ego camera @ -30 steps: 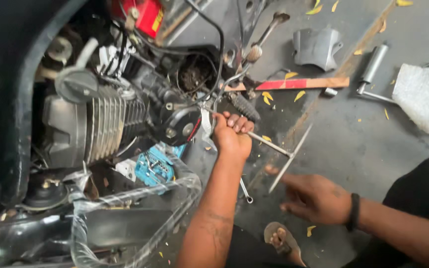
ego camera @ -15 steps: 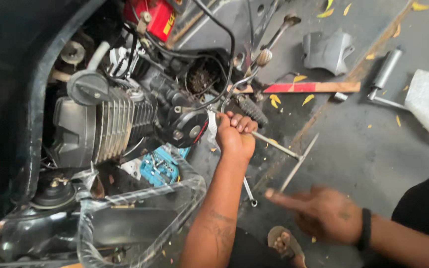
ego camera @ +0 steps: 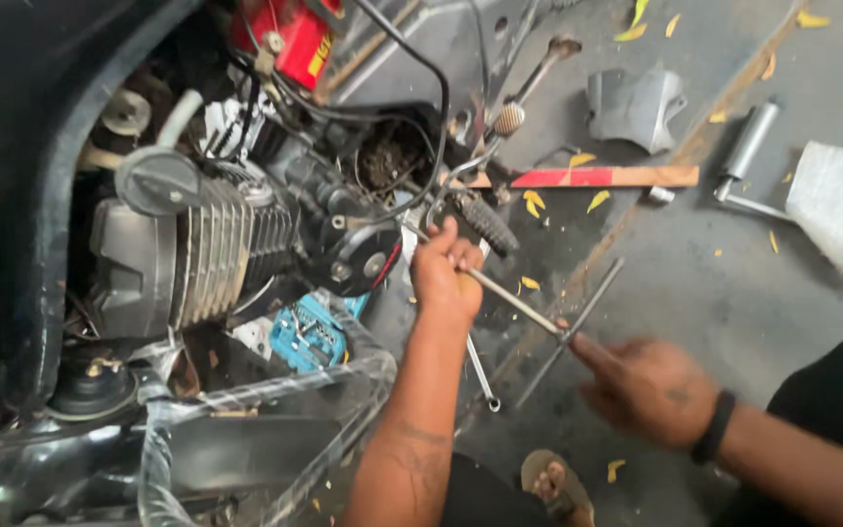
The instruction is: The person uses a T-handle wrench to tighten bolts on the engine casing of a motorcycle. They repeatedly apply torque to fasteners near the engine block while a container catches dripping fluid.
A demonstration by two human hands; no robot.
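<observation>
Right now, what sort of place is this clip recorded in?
Most likely a motorcycle repair shop or a roadside repair spot. A finned engine sits exposed, the left hand grips a long T-handle wrench, and a removed metal cover lies on the bare concrete floor.

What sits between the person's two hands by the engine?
In the head view, the metal rod of a T-shaped wrench runs between them: the left hand grips its engine end, and the right hand touches the crossbar end.
</observation>
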